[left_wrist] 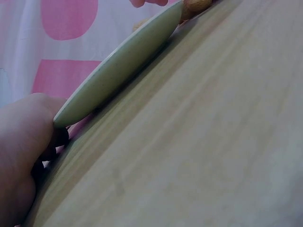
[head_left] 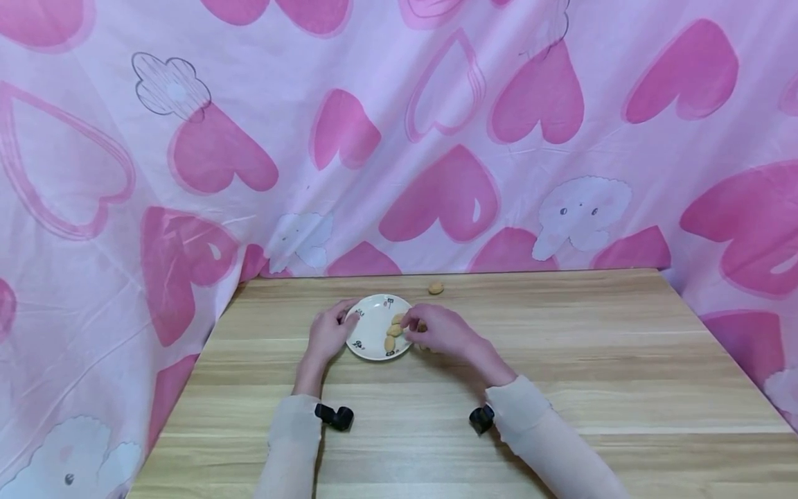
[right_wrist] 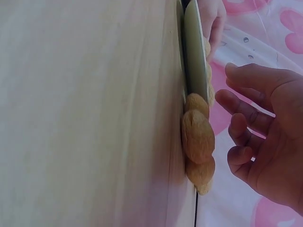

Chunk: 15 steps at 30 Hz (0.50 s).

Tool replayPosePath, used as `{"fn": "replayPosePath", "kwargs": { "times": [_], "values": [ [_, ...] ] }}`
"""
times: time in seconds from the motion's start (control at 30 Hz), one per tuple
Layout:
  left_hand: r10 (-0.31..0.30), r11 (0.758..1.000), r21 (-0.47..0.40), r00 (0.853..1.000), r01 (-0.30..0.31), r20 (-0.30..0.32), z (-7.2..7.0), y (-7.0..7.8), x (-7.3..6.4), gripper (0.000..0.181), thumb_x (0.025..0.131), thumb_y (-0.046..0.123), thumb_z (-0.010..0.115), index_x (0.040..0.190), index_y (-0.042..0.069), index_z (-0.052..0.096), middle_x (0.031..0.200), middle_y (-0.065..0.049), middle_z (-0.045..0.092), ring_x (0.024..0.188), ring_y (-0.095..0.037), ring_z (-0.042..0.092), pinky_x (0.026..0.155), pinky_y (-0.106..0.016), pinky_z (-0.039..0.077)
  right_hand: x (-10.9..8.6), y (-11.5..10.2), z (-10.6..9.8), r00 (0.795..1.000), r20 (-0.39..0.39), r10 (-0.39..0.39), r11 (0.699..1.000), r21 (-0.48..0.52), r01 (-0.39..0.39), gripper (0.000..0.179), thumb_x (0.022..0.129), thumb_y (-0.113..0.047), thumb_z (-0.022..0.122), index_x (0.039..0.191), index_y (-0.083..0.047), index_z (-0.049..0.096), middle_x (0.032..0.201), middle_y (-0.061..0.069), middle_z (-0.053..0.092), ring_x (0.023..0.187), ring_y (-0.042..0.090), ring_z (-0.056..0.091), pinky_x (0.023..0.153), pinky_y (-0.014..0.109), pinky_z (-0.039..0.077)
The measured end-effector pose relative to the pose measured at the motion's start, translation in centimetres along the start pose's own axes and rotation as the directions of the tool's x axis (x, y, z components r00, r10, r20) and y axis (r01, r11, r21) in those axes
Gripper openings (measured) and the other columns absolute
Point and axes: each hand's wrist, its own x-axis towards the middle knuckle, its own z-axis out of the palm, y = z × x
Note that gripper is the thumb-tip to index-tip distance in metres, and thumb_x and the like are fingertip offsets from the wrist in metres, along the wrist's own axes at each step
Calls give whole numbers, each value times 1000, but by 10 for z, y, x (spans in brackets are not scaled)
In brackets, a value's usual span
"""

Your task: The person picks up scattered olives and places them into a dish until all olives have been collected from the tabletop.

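Observation:
A white plate (head_left: 372,319) with small dark prints lies on the table. My left hand (head_left: 327,334) holds its left rim, thumb over the edge and fingers lower down, as the left wrist view also shows. Tan walnuts (head_left: 395,330) lie on the plate's right half. Over the right rim hovers my right hand (head_left: 445,331); in the right wrist view its fingers (right_wrist: 246,118) are spread and loosely bent, with nothing between them. Several wrinkled walnuts (right_wrist: 198,137) sit on the table against the plate's right side, mostly hidden by the right hand in the head view.
A single walnut (head_left: 436,288) lies near the far edge of the wooden table (head_left: 561,346). Behind the table hangs a pink cloth (head_left: 399,138) with hearts. Black wrist cameras are strapped at both sleeves.

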Motion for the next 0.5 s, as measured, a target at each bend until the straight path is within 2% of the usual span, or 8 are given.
{"fn": "replayPosePath", "kwargs": {
  "times": [0.33, 0.5],
  "values": [
    [11, 1000, -1, 1000, -11, 3, 0, 1, 2, 33, 96, 27, 65, 129, 27, 67, 64, 3, 45, 58, -15, 39, 61, -30, 32, -17, 19, -11, 999, -49, 15, 999, 35, -13, 17, 90, -22, 72, 107, -17, 72, 92, -12, 67, 88, 7, 60, 85, 33, 50],
    [15, 1000, -7, 1000, -15, 4, 1, 1, 1, 34, 95, 26, 66, 129, 28, 67, 63, 3, 45, 57, -15, 39, 62, -32, 33, -27, 28, -18, 998, -65, 18, 999, 32, -16, 15, 91, -22, 72, 105, -18, 73, 93, -12, 66, 87, 7, 59, 82, 33, 49]
  ]
}}
